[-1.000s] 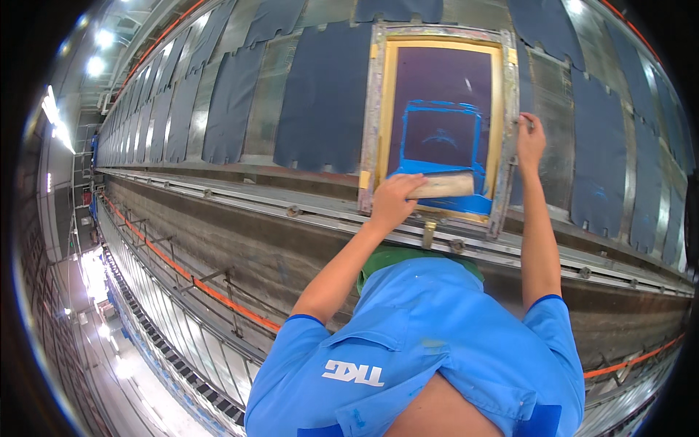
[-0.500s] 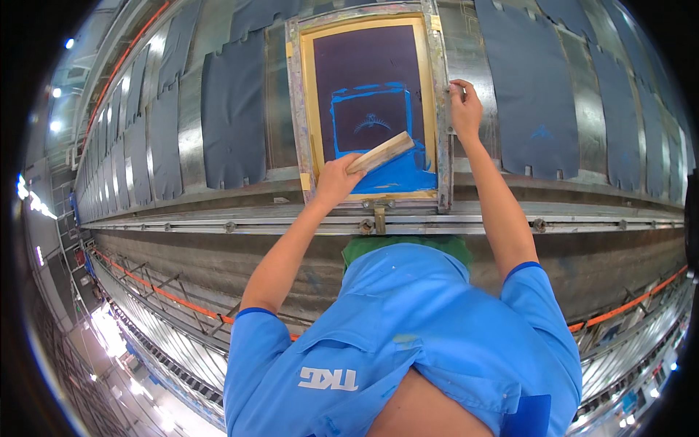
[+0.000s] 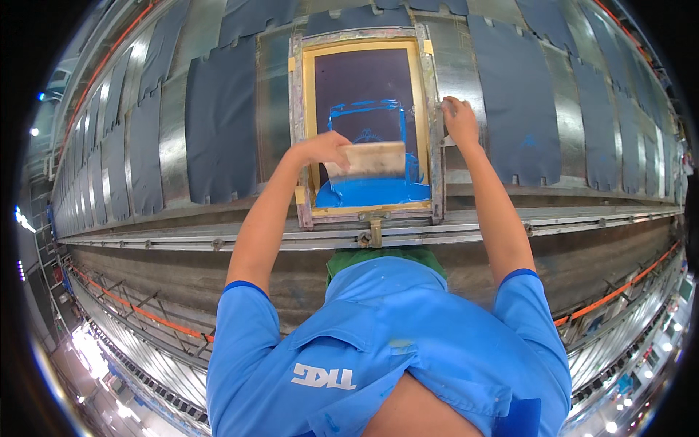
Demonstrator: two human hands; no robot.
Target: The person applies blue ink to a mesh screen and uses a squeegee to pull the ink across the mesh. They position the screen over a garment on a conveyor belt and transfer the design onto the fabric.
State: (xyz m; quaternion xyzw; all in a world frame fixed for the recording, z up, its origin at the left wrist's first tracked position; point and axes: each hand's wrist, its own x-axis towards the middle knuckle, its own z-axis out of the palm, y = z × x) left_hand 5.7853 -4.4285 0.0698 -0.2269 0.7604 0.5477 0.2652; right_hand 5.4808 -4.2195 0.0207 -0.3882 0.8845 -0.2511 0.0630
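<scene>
My left hand (image 3: 325,148) is closed on the left end of a wooden squeegee (image 3: 375,160), whose lower edge meets blue ink (image 3: 371,193) at the near end of a screen printing frame (image 3: 296,131). The frame has yellow tape (image 3: 309,87) around a dark mesh (image 3: 360,76). Blue lines outline a rectangle on the mesh, with a small fan-like design partly hidden behind the squeegee. At the frame's right side is my right hand (image 3: 460,122), its fingers bent and pinched close to the rail; what they grip there is too small to make out.
Dark grey sheets with notched edges (image 3: 222,124) lie in rows on the long metal table. One sheet (image 3: 515,102) right of the frame bears a small blue print. A metal rail (image 3: 291,239) runs along the table's near edge, in front of my body.
The squeegee has turned from a slanted position to nearly level, its broad face now showing. My left hand has moved up and left with it. My right hand stays beside the frame.
</scene>
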